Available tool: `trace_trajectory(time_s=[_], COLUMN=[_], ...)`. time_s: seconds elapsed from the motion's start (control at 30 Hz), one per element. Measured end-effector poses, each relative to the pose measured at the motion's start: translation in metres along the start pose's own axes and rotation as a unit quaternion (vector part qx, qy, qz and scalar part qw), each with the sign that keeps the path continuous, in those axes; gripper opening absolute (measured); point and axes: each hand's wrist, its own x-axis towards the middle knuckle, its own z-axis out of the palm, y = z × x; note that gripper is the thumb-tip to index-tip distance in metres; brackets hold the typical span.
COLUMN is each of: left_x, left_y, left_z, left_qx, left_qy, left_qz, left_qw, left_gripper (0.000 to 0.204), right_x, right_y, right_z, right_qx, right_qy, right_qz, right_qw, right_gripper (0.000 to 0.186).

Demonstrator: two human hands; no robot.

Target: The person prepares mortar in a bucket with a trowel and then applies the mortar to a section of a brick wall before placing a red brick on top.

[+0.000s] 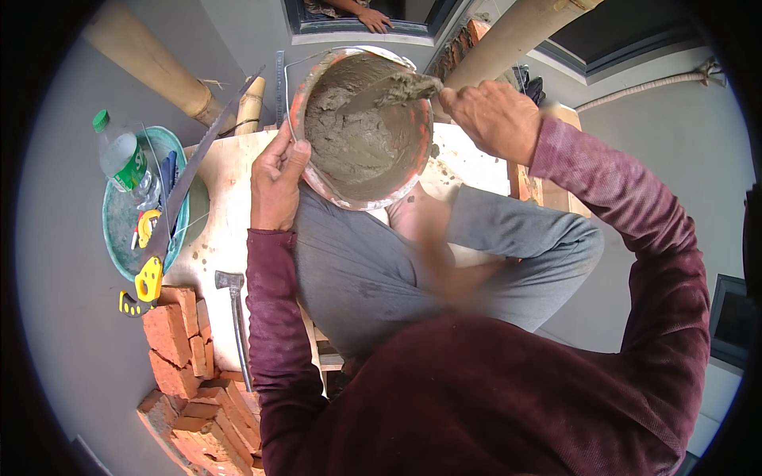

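A bucket (321, 184) with a mortar-smeared rim is tilted toward me above my crossed legs. Wet grey mortar (353, 143) coats its inside and lies thick at the bottom. My left hand (278, 178) grips the bucket's left rim, with the thumb over the edge. At the upper right, my right hand (494, 117) is closed round the handle of a trowel. The trowel blade (379, 95) is caked with mortar and reaches into the bucket's mouth. Most of the handle is hidden by my fingers. The bucket's wire handle (287, 95) hangs by its left side.
Left, a teal tub (115, 238) holds a green-capped bottle (123, 159) and a yellow-handled handsaw (182, 186). A hatchet (236, 317) lies on the pale board (226, 190) near stacked bricks (178, 341). Bamboo poles (155, 63) stand ahead. Another person's hand (375, 20) rests at the window.
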Motion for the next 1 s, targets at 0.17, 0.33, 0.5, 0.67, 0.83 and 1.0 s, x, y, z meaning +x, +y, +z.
trace_trajectory(time_s=[0.17,0.33,0.5,0.67,0.83,1.0], left_x=[-0.003,-0.008,-0.012,-0.018,-0.02,-0.016], left_y=[0.003,-0.004,0.0,0.005,0.004,0.009], left_z=[0.007,0.006,0.018,0.025,0.028,0.036], left_qx=[0.035,0.048,0.105,0.104,0.079,-0.004], left_qy=[0.017,0.012,0.022,0.044,0.049,0.06], left_qz=[-0.008,0.001,0.037,0.003,0.003,0.012], left_qw=[0.999,0.999,0.994,0.994,0.996,0.998], left_gripper=[0.056,0.059,0.056,0.054,0.056,0.054], right_x=[0.017,0.013,0.018,0.015,0.003,-0.008], right_y=[-0.006,-0.013,-0.04,-0.026,-0.017,-0.023], right_z=[0.002,0.014,0.054,0.034,0.08,0.096], right_qx=[0.005,0.128,0.304,0.501,0.71,0.784], right_qy=[-0.134,-0.224,-0.191,-0.332,-0.328,-0.269], right_qz=[-0.045,-0.089,-0.109,-0.025,-0.014,-0.004], right_qw=[0.99,0.962,0.927,0.799,0.623,0.56], right_gripper=[0.024,0.023,0.023,0.01,0.017,0.025])
